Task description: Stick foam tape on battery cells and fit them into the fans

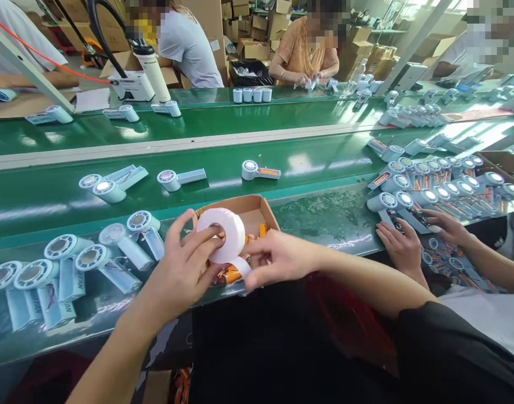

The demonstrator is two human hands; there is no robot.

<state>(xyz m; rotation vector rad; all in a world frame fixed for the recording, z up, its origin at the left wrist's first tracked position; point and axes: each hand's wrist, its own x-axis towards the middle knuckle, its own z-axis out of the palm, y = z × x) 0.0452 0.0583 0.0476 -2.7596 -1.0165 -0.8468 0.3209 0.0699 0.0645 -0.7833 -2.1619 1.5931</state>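
A roll of white tape [235, 230] is in my left hand [187, 255], whose fingers reach into its core. My right hand [274, 258] pinches the loose end of the tape, a short strip hanging from the roll's lower side. Just beneath both hands stands an open cardboard box [252, 209] holding orange-wrapped battery cells [230, 275] with wires. My hands hide part of the box. Left of my left hand, several light blue handheld fan bodies [95, 258] lie on the bench, some with open handles and wires showing.
Fan parts [169, 179] lie along the green conveyor [223, 185] beyond the box. At the right, a co-worker's hands [402, 241] hold a fan body near many stacked ones [446, 174]. Other people sit across the line. A white machine [133, 85] stands at the far left.
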